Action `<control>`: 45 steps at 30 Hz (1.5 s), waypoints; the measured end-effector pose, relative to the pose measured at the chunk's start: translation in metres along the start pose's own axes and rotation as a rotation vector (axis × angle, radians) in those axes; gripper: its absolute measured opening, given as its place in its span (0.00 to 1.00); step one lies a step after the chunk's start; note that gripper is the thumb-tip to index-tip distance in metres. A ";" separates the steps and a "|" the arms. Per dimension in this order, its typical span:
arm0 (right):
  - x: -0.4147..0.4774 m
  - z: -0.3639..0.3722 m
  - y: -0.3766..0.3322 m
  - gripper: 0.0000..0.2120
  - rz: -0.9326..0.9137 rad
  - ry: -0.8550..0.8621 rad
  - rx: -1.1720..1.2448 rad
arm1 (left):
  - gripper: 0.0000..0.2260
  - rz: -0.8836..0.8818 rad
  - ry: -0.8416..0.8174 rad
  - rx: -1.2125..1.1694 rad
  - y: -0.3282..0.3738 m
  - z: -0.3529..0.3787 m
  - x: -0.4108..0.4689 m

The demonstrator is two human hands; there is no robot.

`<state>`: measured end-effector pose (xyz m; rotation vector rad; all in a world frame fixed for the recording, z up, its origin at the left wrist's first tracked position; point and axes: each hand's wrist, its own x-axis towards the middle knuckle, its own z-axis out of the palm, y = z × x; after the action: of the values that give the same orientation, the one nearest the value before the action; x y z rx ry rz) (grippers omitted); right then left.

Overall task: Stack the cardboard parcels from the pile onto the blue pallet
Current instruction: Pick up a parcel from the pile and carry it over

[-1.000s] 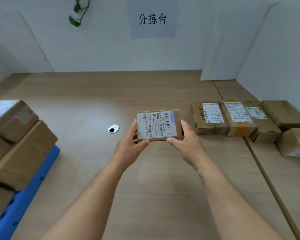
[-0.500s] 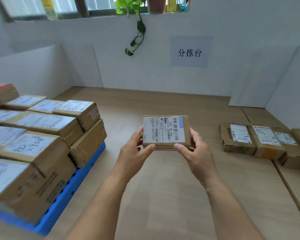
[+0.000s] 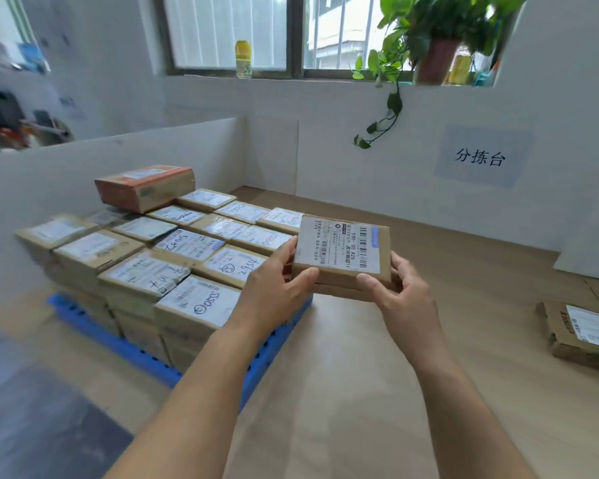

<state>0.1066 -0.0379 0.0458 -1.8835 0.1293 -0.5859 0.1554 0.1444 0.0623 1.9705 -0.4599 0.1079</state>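
I hold a flat cardboard parcel (image 3: 341,252) with a white barcode label in front of me, level, just right of the stack. My left hand (image 3: 275,288) grips its left edge, thumb on the near side. My right hand (image 3: 400,292) grips its right edge. The blue pallet (image 3: 146,357) lies on the floor at the left, loaded with several layers of labelled parcels (image 3: 173,257). A red-and-brown parcel (image 3: 144,186) sits alone on top at the stack's far corner.
One parcel of the pile (image 3: 581,333) lies on the wooden surface at the right edge. White partition walls (image 3: 83,174) close in the left and back. A sign (image 3: 481,157) hangs on the back wall, and a trailing plant (image 3: 429,32) stands on the window sill.
My view has swung left and up, so the whole pallet stack is now in sight and the pile has slid to the right edge. Both hands have carried the parcel toward the stack.
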 end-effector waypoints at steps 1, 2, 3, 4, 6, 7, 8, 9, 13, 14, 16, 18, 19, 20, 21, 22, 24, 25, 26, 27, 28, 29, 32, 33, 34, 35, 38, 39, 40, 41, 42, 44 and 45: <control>-0.003 0.015 -0.007 0.18 -0.009 -0.013 0.001 | 0.20 -0.003 0.009 0.012 -0.005 -0.016 -0.004; -0.007 0.030 -0.013 0.17 -0.015 -0.025 0.001 | 0.20 -0.007 0.017 0.021 -0.011 -0.032 -0.008; -0.011 0.045 -0.018 0.17 -0.018 -0.032 -0.001 | 0.20 -0.011 0.023 0.027 -0.017 -0.047 -0.011; -0.015 0.060 -0.023 0.17 -0.019 -0.038 -0.002 | 0.21 -0.017 0.027 0.031 -0.024 -0.061 -0.015; -0.021 0.087 -0.030 0.16 -0.025 -0.056 0.000 | 0.23 -0.041 0.034 0.041 -0.038 -0.088 -0.020; -0.024 0.099 -0.035 0.16 -0.031 -0.064 -0.004 | 0.24 -0.049 0.035 0.048 -0.045 -0.100 -0.022; -0.026 0.112 -0.039 0.16 -0.035 -0.071 -0.010 | 0.25 -0.054 0.036 0.054 -0.052 -0.112 -0.024; -0.028 0.124 -0.043 0.16 -0.038 -0.077 -0.015 | 0.25 -0.059 0.039 0.056 -0.058 -0.123 -0.026; -0.030 0.163 -0.058 0.15 -0.051 -0.092 -0.027 | 0.24 -0.072 0.054 0.044 -0.078 -0.160 -0.024; -0.029 0.170 -0.060 0.15 -0.050 -0.098 -0.036 | 0.24 -0.076 0.058 0.037 -0.082 -0.167 -0.023; -0.024 0.183 -0.065 0.15 -0.051 -0.115 -0.056 | 0.24 -0.081 0.061 0.029 -0.090 -0.178 -0.019; -0.015 0.197 -0.067 0.14 -0.054 -0.128 -0.071 | 0.25 -0.087 0.067 0.032 -0.099 -0.188 -0.010; -0.010 0.204 -0.068 0.14 -0.056 -0.135 -0.077 | 0.25 -0.089 0.072 0.035 -0.103 -0.192 -0.004; -0.003 0.211 -0.067 0.13 -0.061 -0.140 -0.084 | 0.25 -0.090 0.076 0.041 -0.108 -0.197 0.003; 0.004 0.217 -0.066 0.13 -0.067 -0.145 -0.094 | 0.25 -0.092 0.079 0.049 -0.112 -0.201 0.011; 0.013 0.224 -0.065 0.14 -0.073 -0.146 -0.103 | 0.25 -0.094 0.080 0.059 -0.117 -0.205 0.020; 0.031 0.235 -0.063 0.15 -0.077 -0.140 -0.108 | 0.25 -0.104 0.075 0.069 -0.123 -0.213 0.039; 0.041 0.240 -0.063 0.15 -0.080 -0.137 -0.106 | 0.24 -0.106 0.067 0.068 -0.126 -0.216 0.050; 0.052 0.244 -0.062 0.15 -0.081 -0.137 -0.104 | 0.23 -0.105 0.057 0.066 -0.128 -0.219 0.060; 0.061 0.248 -0.061 0.15 -0.076 -0.139 -0.101 | 0.23 -0.107 0.049 0.067 -0.130 -0.221 0.071; 0.071 0.252 -0.060 0.15 -0.069 -0.144 -0.095 | 0.23 -0.107 0.044 0.073 -0.133 -0.224 0.082; 0.080 0.257 -0.059 0.15 -0.062 -0.151 -0.086 | 0.22 -0.109 0.040 0.083 -0.136 -0.226 0.094; 0.106 0.268 -0.056 0.16 -0.023 -0.157 -0.066 | 0.22 -0.118 0.014 0.110 -0.143 -0.231 0.127; 0.115 0.270 -0.056 0.16 -0.023 -0.155 -0.071 | 0.22 -0.117 0.007 0.119 -0.144 -0.231 0.138; 0.123 0.272 -0.057 0.15 -0.029 -0.149 -0.082 | 0.21 -0.107 -0.001 0.135 -0.145 -0.232 0.149; 0.132 0.273 -0.057 0.14 -0.035 -0.137 -0.091 | 0.20 -0.090 -0.009 0.153 -0.145 -0.232 0.161; 0.157 0.281 -0.060 0.16 -0.036 -0.092 -0.102 | 0.20 -0.043 -0.052 0.215 -0.145 -0.240 0.196; 0.164 0.285 -0.062 0.16 -0.033 -0.085 -0.105 | 0.20 -0.029 -0.064 0.239 -0.146 -0.245 0.207; 0.172 0.290 -0.064 0.16 -0.031 -0.079 -0.106 | 0.21 -0.017 -0.072 0.266 -0.148 -0.250 0.219; 0.181 0.296 -0.066 0.16 -0.031 -0.073 -0.105 | 0.21 0.000 -0.080 0.298 -0.150 -0.255 0.231; 0.190 0.302 -0.068 0.17 -0.031 -0.062 -0.106 | 0.21 0.010 -0.090 0.329 -0.152 -0.261 0.244; 0.206 0.315 -0.072 0.17 -0.035 -0.031 -0.115 | 0.21 0.037 -0.107 0.384 -0.154 -0.272 0.269; 0.215 0.322 -0.074 0.17 -0.035 -0.014 -0.126 | 0.21 0.053 -0.116 0.404 -0.157 -0.278 0.281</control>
<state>0.4264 0.1865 0.0965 -2.0156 0.1269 -0.6002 0.5082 0.3736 0.1273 2.3702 -0.6027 0.1278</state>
